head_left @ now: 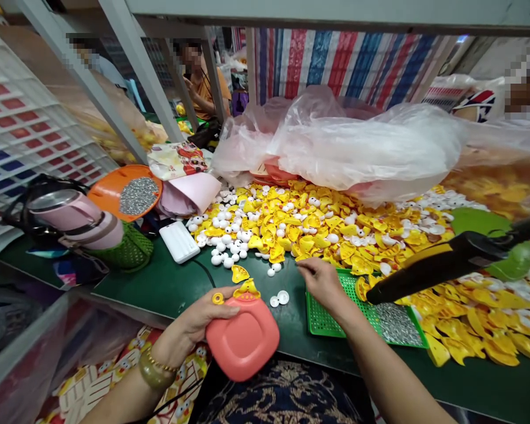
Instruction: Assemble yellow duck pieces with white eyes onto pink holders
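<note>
My left hand (196,315) is wrapped round a coral-red rounded plastic shell (242,341) with a smooth raised oval. A yellow plastic piece (247,288) sits against its top edge, and a small yellow ring (218,298) shows by my fingers. Just beyond lies a loose yellow shell piece (239,273). My right hand (323,284) is closed in a pinch over the table, left of the green perforated tray (313,331); whatever is between the fingertips is too small to make out. Two small white round parts (280,298) lie between my hands.
A heap of yellow and white parts (309,224) covers the table's back. A black powered screwdriver (441,265) slants over the tray, which holds small metal screws (397,324). At left are an orange dish (99,191) of screws, a pink tumbler (70,218) and a white box (179,241).
</note>
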The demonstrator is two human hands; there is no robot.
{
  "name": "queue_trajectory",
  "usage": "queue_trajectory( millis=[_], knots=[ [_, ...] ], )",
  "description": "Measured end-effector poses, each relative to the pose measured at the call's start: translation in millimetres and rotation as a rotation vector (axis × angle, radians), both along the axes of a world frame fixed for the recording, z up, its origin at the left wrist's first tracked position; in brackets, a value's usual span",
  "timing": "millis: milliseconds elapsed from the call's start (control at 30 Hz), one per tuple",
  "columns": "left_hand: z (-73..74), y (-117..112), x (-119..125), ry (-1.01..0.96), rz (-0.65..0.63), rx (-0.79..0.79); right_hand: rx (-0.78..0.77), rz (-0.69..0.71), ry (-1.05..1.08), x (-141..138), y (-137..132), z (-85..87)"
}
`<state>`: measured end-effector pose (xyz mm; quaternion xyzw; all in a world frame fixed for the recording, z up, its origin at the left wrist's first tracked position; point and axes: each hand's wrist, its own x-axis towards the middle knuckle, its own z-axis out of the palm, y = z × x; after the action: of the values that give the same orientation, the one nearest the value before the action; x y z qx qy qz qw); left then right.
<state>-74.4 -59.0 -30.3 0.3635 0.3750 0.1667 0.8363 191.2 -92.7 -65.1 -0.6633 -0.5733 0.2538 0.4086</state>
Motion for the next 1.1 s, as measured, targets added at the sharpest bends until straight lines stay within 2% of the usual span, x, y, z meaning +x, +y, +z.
queue_trajectory(
  millis=[100, 200, 267, 333, 400, 467, 533, 633, 700, 800, 933, 1000, 1100],
  knots=[
    [-1.3, 2.2, -23.3, 0.083, 0.215, 0.009, 0.047, -0.108, -0.114, 30.3, 15.1, 0.2],
    [-7.4, 6.8, -34.4, 0.163, 0.446, -0.003, 0.051, -0.160, -0.147, 39.3, 20.9, -0.7],
    [-13.1, 11.7, -32.6, 0.186, 0.547, -0.025, 0.031, -0.074, -0.185, 28.2, 24.8, -2.1],
    [-19.2, 18.1, -23.5, 0.185, 0.579, -0.042, -0.001, 0.092, -0.241, 8.8, 32.1, -5.0],
    [-26.0, 24.9, -8.2, 0.147, 0.549, -0.049, -0.035, 0.208, -0.282, -9.9, 43.0, -9.5],
    [-32.9, 30.4, 11.7, 0.082, 0.476, -0.063, -0.057, 0.202, -0.272, -19.5, 55.3, -14.4],
    [-38.9, 33.4, 33.3, 0.003, 0.383, -0.085, -0.070, 0.167, -0.231, -16.6, 64.8, -16.8],
    [-41.4, 33.0, 60.1, -0.076, 0.271, -0.051, -0.070, 0.080, -0.118, 6.9, 64.5, -10.8],
    [-37.4, 31.7, 69.3, -0.083, 0.223, -0.001, -0.072, -0.004, -0.014, 27.5, 49.4, -2.2],
    [-26.2, 30.4, 70.9, -0.098, 0.162, 0.026, -0.113, -0.077, 0.182, 50.5, 6.8, 7.0],
    [-14.2, 27.6, 67.1, -0.098, 0.087, 0.013, -0.225, -0.072, 0.397, 54.1, -50.7, -1.6],
    [-12.0, 23.7, 68.1, -0.073, 0.075, -0.004, -0.273, -0.094, 0.385, 52.1, -66.9, -11.0],
    [-12.3, 13.9, 72.7, -0.055, 0.061, -0.042, -0.332, -0.130, 0.248, 58.0, -78.1, -19.8]
  ],
)
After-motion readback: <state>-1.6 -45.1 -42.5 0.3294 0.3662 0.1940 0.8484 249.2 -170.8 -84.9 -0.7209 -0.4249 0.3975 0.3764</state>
